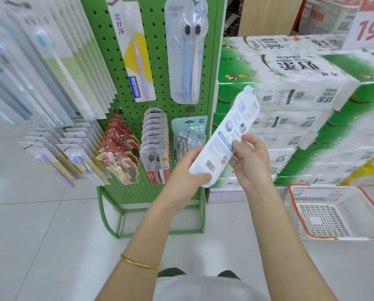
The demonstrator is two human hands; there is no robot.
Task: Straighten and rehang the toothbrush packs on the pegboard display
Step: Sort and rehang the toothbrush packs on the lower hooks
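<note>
A long white toothbrush pack (229,131) is held tilted in front of the green pegboard (160,61), its printed back with a barcode facing me. My left hand (188,172) grips its lower end, thumb on the front. My right hand (250,159) pinches its right edge near the middle. On the board hang a yellow-and-white single pack (136,57), a clear twin pack (187,55), red packs (118,146), a row of clear packs (155,148) and teal packs (188,135).
Rows of pale toothbrush packs (51,83) jut out on hooks at the left. Stacked green-and-white tissue bales (301,101) stand right of the board. A white and orange shopping basket (338,211) sits on the tiled floor at the right.
</note>
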